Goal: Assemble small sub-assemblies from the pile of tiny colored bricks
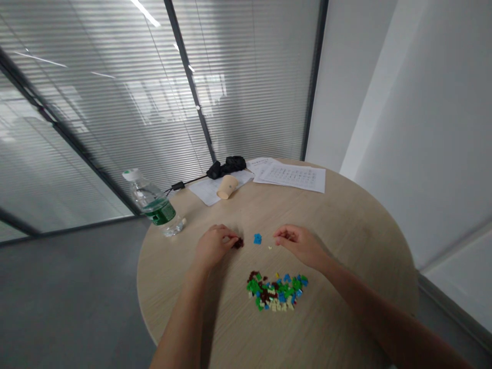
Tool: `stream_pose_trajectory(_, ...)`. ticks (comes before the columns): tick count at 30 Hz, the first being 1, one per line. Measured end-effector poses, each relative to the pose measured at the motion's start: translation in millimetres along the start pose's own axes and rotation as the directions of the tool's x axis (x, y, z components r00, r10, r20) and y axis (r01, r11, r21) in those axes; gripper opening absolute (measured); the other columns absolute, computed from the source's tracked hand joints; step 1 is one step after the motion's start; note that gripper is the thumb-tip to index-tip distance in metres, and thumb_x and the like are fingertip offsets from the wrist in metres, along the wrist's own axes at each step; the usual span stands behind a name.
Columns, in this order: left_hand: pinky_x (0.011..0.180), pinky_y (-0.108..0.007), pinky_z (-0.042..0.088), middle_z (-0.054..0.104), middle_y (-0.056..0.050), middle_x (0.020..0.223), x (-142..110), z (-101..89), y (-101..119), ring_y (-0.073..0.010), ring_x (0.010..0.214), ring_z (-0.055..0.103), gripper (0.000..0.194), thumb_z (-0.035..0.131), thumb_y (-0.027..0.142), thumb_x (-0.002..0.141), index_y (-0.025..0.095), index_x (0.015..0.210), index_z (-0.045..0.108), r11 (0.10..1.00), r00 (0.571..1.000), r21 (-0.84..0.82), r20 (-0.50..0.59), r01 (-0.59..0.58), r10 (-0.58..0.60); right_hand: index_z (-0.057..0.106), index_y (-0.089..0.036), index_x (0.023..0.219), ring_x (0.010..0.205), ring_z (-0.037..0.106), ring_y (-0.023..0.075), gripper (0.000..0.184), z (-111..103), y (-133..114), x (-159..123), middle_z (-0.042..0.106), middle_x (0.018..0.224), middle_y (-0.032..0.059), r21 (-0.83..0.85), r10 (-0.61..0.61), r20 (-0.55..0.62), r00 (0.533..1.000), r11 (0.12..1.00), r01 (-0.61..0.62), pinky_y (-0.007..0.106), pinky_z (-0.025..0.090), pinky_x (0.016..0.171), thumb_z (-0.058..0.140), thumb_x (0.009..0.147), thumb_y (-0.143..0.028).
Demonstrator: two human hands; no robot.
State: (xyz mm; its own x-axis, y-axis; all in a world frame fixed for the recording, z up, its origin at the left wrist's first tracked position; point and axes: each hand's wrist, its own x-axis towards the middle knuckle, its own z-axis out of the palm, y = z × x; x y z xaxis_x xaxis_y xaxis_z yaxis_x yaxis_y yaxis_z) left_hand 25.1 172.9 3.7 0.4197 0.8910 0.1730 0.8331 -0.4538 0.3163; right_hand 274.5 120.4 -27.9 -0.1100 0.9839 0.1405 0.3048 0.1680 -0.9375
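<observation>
From where I stood, both of the person's hands were over a round wooden desk (349, 220). The left hand (219, 242) had its thumb and forefinger narrowed at a small dark red cluster (239, 243); contact was evident, but I could not tell whether the cluster was gripped or merely touched. The right hand (299, 242) was half curled, thumb near forefinger; whether a small part sat between the fingertips could not be determined. Between the hands lay a blue cluster (257, 239), with a tiny cream piece (270, 247) just beside the right fingertips. Nearer the person, a loose heap of small bricks (283, 289) in green, blue, dark red and cream was noted, a touch of yellow at its far side. A clear bottle (154, 202) with a green label was found near the desk's left edge. Toward the far edge were a beige cup (227, 187), a black folded article (232, 164) and printed sheets (294, 176).
</observation>
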Motion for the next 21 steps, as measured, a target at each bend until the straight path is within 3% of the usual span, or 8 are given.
stream_pose_trajectory(21, 0.075, -0.03, 0.044, 0.068, -0.005, 0.085, -0.1, 2.9, 1.1, -0.0202, 0.084, 0.059, 0.018, 0.054, 0.027, 0.081, 0.022, 0.082, 0.072, 1.0, 0.998, 0.006, -0.058, 0.005, -0.004, 0.066, -0.019, 0.082, 0.071, 0.063, 0.015, 0.011, 1.4, 1.1, -0.4, 0.069, 0.078, 0.0019, -0.03, -0.03, 0.016, 0.999, 0.999, 0.031, 0.026, 0.048, 0.066, 0.059, 0.076, -0.026)
